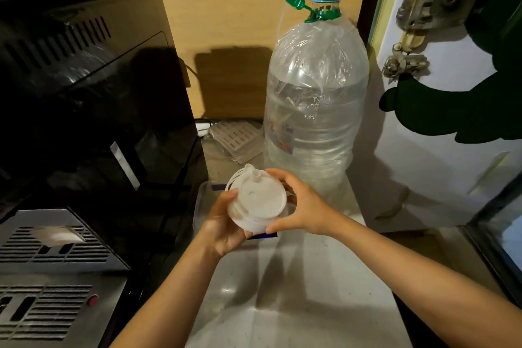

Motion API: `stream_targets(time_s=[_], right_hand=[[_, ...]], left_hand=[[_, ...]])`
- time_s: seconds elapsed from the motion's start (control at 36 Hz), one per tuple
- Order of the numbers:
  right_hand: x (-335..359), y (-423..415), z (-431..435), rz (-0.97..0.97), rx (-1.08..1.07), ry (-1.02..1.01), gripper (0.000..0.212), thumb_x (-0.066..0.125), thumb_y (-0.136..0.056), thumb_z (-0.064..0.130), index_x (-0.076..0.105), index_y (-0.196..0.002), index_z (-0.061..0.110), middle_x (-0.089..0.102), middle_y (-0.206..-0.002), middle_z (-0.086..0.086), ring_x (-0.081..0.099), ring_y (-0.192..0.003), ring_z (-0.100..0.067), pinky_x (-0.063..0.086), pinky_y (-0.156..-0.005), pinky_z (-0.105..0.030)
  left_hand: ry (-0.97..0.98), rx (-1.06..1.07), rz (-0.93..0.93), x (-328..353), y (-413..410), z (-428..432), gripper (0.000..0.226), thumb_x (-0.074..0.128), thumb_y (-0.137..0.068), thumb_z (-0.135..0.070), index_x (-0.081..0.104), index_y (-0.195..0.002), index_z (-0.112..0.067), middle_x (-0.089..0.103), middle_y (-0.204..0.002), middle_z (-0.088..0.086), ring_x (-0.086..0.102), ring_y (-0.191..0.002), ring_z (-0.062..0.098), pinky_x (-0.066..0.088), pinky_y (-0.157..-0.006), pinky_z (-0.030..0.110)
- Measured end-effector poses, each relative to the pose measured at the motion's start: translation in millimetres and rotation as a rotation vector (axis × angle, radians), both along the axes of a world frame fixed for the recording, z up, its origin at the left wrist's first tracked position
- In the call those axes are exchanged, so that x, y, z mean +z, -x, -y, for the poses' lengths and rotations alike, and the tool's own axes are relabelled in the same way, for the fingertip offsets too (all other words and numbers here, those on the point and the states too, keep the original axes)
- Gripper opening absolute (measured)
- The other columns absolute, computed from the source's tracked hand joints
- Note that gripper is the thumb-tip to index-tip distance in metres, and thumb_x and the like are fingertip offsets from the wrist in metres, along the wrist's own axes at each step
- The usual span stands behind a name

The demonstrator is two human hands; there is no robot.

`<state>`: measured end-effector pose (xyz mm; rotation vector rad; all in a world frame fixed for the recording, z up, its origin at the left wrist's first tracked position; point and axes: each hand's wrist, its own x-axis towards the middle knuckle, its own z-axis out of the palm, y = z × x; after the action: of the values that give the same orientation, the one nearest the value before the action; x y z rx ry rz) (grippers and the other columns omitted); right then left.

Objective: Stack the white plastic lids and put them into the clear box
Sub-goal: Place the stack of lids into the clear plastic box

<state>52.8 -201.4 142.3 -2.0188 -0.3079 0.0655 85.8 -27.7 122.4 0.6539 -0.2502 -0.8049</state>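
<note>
Where pale counter [296,291] meets wall [226,8], water bottle [313,87]

Single head-worn wide-angle view, forward and down, close over the counter [296,277].

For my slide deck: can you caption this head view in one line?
Both hands, left and right, hold stacked white lids above a clear box, beside a large water bottle.
</note>
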Motion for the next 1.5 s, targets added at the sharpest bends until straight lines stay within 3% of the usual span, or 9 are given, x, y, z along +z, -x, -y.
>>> stream_targets(time_s=[0.14, 0.36, 0.53, 0.67, 0.75, 0.86, 0.97, 1.22, 1.5], right_hand=[[-4, -21, 11, 0.012, -0.062, 0.030, 0.090, 0.087, -0.054, 0.016, 0.033, -0.122, 0.039, 0.042, -0.113, 0.024, 0.048, -0.101, 0.000, 0.041, -0.079, 0.000], [-19, -58, 14, -0.004, -0.097, 0.151, 0.096, 0.086, -0.056, 0.015, 0.032, -0.134, 0.015, 0.042, -0.138, -0.008, 0.040, -0.124, -0.020, 0.036, -0.106, -0.036], [-31, -86, 5, -0.045, -0.072, 0.187, 0.095, 0.085, -0.058, 0.016, 0.031, -0.136, 0.013, 0.041, -0.138, -0.011, 0.039, -0.125, -0.025, 0.037, -0.105, -0.042], [-42, -98, -2, -0.081, -0.023, 0.137, 0.088, 0.083, -0.059, 0.010, 0.035, -0.132, 0.013, 0.045, -0.133, -0.009, 0.042, -0.119, -0.018, 0.035, -0.097, -0.023], [-48, -102, -4, -0.110, 0.026, 0.114, 0.083, 0.081, -0.059, 0.001, 0.039, -0.130, 0.011, 0.049, -0.129, -0.008, 0.044, -0.119, -0.019, 0.036, -0.100, -0.028], [-61, -106, -6, -0.147, 0.077, 0.216, 0.088, 0.079, -0.062, 0.002, 0.031, -0.135, 0.007, 0.040, -0.140, -0.013, 0.037, -0.128, -0.022, 0.031, -0.107, -0.031], [-73, -109, -9, -0.180, 0.118, 0.324, 0.087, 0.079, -0.064, 0.006, 0.030, -0.136, 0.007, 0.039, -0.140, -0.014, 0.036, -0.128, -0.026, 0.028, -0.104, -0.028], [-88, -113, -27, -0.291, 0.087, 0.528, 0.067, 0.062, -0.081, 0.004, 0.026, -0.138, 0.007, 0.039, -0.138, -0.021, 0.042, -0.124, -0.036, 0.038, -0.103, -0.046], [-101, -115, -37, -0.341, 0.083, 0.749, 0.044, 0.042, -0.093, 0.008, 0.026, -0.134, 0.002, 0.042, -0.134, -0.026, 0.044, -0.119, -0.040, 0.038, -0.099, -0.043]], left_hand=[[-0.358, 0.171, 0.097, 0, -22, -2, 0.062, 0.082, -0.054, -0.039, 0.063, -0.106, -0.012, 0.076, -0.090, 0.005, 0.070, -0.083, 0.020, 0.058, -0.061, 0.031], [-0.779, 0.409, 0.317, -9, -59, -3, 0.033, 0.062, -0.083, -0.019, 0.059, -0.113, -0.005, 0.067, -0.097, 0.008, 0.070, -0.078, 0.016, 0.056, -0.055, 0.023], [-1.027, 0.338, 0.468, -9, -79, -13, 0.055, 0.072, -0.074, -0.012, 0.049, -0.124, -0.016, 0.062, -0.099, 0.002, 0.063, -0.088, 0.015, 0.055, -0.058, 0.020], [-1.237, 0.247, 0.662, -17, -87, -16, 0.077, 0.086, -0.056, -0.016, 0.048, -0.123, -0.014, 0.060, -0.115, 0.007, 0.059, -0.101, 0.020, 0.051, -0.090, 0.038], [-1.352, 0.216, 0.791, -24, -91, -13, 0.076, 0.088, -0.051, -0.022, 0.052, -0.118, -0.015, 0.061, -0.116, 0.008, 0.055, -0.108, 0.022, 0.045, -0.098, 0.041], [-1.376, 0.226, 0.785, -41, -94, -12, 0.074, 0.087, -0.050, -0.009, 0.053, -0.116, -0.012, 0.060, -0.113, 0.004, 0.054, -0.107, 0.019, 0.045, -0.090, 0.031], [-1.470, 0.155, 0.795, -56, -94, -12, 0.081, 0.086, -0.054, -0.017, 0.048, -0.126, -0.016, 0.058, -0.125, 0.007, 0.050, -0.117, 0.021, 0.040, -0.100, 0.033], [-1.617, 0.033, 0.795, -74, -93, -4, 0.064, 0.078, -0.069, -0.020, 0.046, -0.124, -0.016, 0.053, -0.130, 0.009, 0.049, -0.119, 0.024, 0.039, -0.096, 0.033], [-1.666, -0.068, 0.789, -85, -94, -2, 0.052, 0.071, -0.076, -0.024, 0.049, -0.122, -0.017, 0.055, -0.130, 0.009, 0.049, -0.119, 0.024, 0.038, -0.098, 0.034]])
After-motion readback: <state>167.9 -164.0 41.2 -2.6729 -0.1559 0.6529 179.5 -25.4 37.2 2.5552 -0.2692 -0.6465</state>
